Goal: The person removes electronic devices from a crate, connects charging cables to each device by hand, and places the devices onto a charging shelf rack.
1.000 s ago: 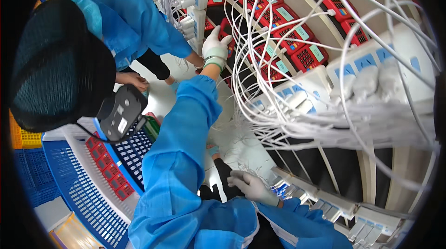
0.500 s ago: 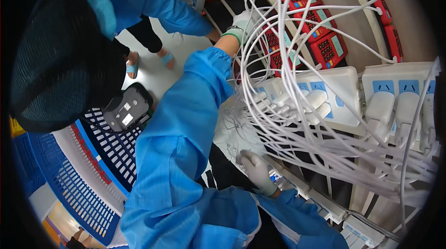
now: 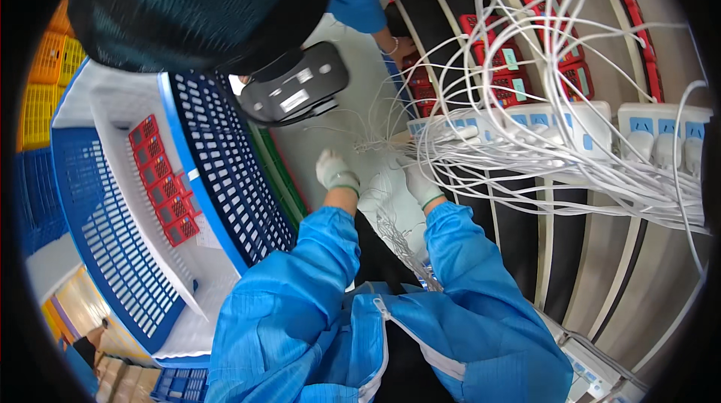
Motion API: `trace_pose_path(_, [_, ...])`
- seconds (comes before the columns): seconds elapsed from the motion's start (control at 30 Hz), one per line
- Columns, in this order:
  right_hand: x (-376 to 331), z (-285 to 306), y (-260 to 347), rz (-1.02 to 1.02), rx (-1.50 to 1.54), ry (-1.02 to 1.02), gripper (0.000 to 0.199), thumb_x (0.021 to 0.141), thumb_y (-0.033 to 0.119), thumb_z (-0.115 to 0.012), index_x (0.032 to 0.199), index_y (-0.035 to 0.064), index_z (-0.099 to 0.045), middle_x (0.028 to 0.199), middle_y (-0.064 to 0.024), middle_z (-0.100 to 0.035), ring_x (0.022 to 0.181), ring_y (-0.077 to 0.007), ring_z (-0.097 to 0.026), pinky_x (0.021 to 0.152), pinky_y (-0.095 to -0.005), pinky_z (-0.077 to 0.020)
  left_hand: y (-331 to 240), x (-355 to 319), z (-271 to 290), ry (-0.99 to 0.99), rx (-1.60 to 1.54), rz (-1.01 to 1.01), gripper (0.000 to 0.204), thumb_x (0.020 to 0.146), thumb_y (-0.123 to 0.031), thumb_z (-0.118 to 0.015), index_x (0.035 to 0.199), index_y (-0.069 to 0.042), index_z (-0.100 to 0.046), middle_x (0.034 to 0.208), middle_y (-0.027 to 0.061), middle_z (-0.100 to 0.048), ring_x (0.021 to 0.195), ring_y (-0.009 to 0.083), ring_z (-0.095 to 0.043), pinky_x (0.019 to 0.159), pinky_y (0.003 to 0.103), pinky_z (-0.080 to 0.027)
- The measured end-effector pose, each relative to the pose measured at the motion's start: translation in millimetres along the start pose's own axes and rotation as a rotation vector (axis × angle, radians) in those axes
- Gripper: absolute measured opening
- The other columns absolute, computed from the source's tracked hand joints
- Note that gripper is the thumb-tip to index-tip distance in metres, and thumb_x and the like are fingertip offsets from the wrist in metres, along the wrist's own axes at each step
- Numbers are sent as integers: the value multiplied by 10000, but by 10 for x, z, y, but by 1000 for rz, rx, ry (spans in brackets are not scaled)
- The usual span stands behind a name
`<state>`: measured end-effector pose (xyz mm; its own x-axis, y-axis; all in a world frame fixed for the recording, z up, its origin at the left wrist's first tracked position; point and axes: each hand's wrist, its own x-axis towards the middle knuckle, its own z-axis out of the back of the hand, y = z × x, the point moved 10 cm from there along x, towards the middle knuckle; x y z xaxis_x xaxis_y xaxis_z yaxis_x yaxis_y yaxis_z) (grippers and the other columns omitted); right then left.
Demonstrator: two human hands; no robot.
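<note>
My left hand (image 3: 337, 172), in a white glove, hangs left of the loose cable ends with its fingers curled in; what they hold, if anything, is too small to make out. My right hand (image 3: 422, 182), gloved too, is at the left end of a thick bundle of white cables (image 3: 518, 170), and its fingertips are hidden there. Thin cable ends (image 3: 375, 144) fan out just beyond both hands. Below them, a whitish plastic bag (image 3: 390, 204) lies beside a bunch of thin wires (image 3: 402, 249) that runs down toward my lap.
Power strips (image 3: 593, 121) with white plugs stand on the right, before rows of red card terminals (image 3: 507, 57). A co-worker's dark cap (image 3: 203, 5) fills the upper left; their hand (image 3: 402, 50) is by the racks. Blue baskets (image 3: 124, 253) and a black device (image 3: 297, 87) are left.
My left hand has come back from among the far cables to the left, near my body. My right hand has moved up to the cable bundle. My view has shifted left, and the co-worker's cap is nearer.
</note>
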<state>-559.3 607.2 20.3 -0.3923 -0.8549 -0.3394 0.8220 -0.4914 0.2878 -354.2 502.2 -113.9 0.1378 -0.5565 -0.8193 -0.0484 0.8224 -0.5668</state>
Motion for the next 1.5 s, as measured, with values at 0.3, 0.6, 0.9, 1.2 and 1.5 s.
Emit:
trace_pose_path(0.3, [342,-283,-251,-412,1184,-151,389,904,208,-542,1254,45,-492,1232,-78,-518,1093,-178,-516,934,-294,-407,1121,-475,266,83,-118,583,60,827,-134,-491,782,-168,-510,649,34,-515,506,182,-503,458,336,-387])
trace_pose_path(0.6, [-411,-181,-190,-668,1227,-203,363,879,149,-575,1204,12,-489,1149,-88,-541,1007,-143,-535,811,-270,-463,1,-915,-564,568,706,-218,490,792,-39,-488,1274,-124,-489,1193,133,-575,1135,283,-525,968,315,-389])
trace_pose_path(0.9, [-1081,1838,438,-384,1197,-909,436,886,66,-556,1288,-11,-404,1187,-107,-528,1064,-153,-505,909,-270,-397,-811,-1767,-1318,935,629,-710,525,792,-4,-459,1304,-120,-457,1284,146,-501,1195,302,-469,992,340,-362])
trace_pose_path(1.2, [-826,2334,862,51,172,-676,327,843,25,-580,1165,-24,-550,1028,-114,-620,932,-209,-579,851,-325,-445,-1398,-2478,-1208,926,362,-1038,419,774,96,-426,1120,-67,-597,1199,141,-555,1146,286,-508,964,320,-392])
trace_pose_path(1.5, [-828,1049,675,-511,1251,-196,247,924,210,-512,993,-17,-581,971,-111,-613,875,-162,-586,807,-284,-456,396,-1217,9,82,87,335,486,853,-382,-552,1101,36,-543,1109,190,-571,963,313,-570,836,385,-462])
